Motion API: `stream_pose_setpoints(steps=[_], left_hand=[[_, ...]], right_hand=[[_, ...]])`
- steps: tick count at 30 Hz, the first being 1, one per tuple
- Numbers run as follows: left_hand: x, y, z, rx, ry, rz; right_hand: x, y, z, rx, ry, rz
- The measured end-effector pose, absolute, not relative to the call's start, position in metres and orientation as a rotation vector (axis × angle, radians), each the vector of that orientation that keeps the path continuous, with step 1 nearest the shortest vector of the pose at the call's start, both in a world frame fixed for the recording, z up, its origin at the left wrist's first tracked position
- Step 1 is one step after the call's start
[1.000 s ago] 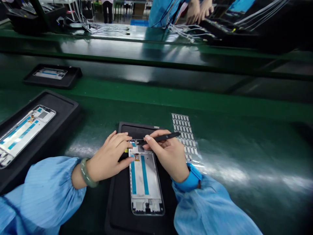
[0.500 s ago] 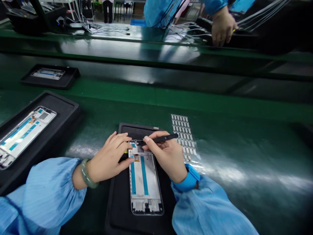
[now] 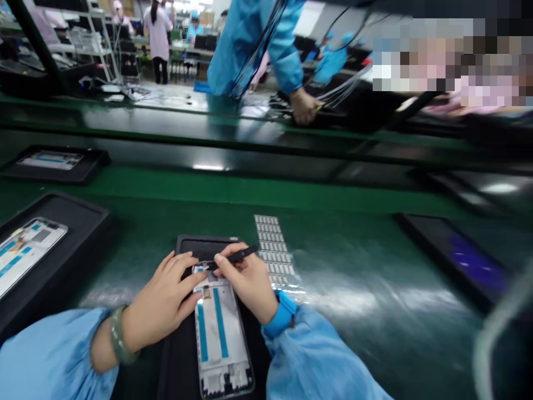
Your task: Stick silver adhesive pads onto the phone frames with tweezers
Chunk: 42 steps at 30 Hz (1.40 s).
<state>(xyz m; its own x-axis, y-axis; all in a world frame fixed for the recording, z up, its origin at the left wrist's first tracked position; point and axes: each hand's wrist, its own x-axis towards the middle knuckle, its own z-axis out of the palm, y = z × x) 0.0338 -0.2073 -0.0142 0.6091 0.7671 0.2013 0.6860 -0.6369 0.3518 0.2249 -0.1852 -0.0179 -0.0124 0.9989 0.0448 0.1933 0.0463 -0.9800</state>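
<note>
A silver phone frame (image 3: 227, 339) with blue strips lies in a black tray (image 3: 208, 244) before me. My left hand (image 3: 160, 300) rests at its upper left, fingers stretched and apart, the fingertips touching the frame's top corner. Pinched in my right hand (image 3: 247, 278) are slim black tweezers (image 3: 244, 254), their tip low at the frame's upper end. The fingers partly hide that tip and what it touches. Close to the right hand, a sheet of small pale stickers (image 3: 272, 244) lies on the green bench.
At left, another black tray (image 3: 83, 216) holds a similar phone frame (image 3: 37, 244). A smaller tray (image 3: 89, 166) lies behind it. On the right is a dark tray (image 3: 437, 255) with a purple sheen. Across the bench, a co-worker's hand (image 3: 305, 106) is near cables.
My view has tilted up and turned right, so things appear lower and further left, and trays at right have come into sight. Both hands stay at the frame's upper end.
</note>
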Motion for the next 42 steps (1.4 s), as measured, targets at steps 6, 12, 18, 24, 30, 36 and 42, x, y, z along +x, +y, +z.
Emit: stream_pose_setpoints(steps=[6, 12, 18, 24, 30, 36, 42], left_hand=[[0.034, -0.205, -0.025, 2.689, 1.18, 0.536], [0.033, -0.205, -0.026, 2.691, 1.196, 0.578], [0.034, -0.205, -0.026, 2.665, 1.228, 0.507], [0.036, -0.206, -0.024, 2.666, 1.223, 0.516], [0.038, -0.209, -0.014, 2.605, 1.245, 0.523], [0.039, -0.206, -0.009, 2.549, 1.258, 0.492], [0.039, -0.206, -0.009, 2.557, 1.251, 0.464]], right_hand=[[0.225, -0.184, -0.019, -1.329, -1.425, 1.043], [0.225, -0.185, -0.016, -1.321, -1.464, 1.045], [0.226, -0.185, -0.016, -1.322, -1.534, 1.014], [0.226, -0.188, -0.013, -1.31, -1.515, 0.882], [0.224, -0.174, 0.007, -1.187, -1.122, 1.002], [0.222, -0.16, -0.005, -1.174, -1.213, 1.212], [0.226, -0.164, -0.013, -1.201, -1.318, 1.199]])
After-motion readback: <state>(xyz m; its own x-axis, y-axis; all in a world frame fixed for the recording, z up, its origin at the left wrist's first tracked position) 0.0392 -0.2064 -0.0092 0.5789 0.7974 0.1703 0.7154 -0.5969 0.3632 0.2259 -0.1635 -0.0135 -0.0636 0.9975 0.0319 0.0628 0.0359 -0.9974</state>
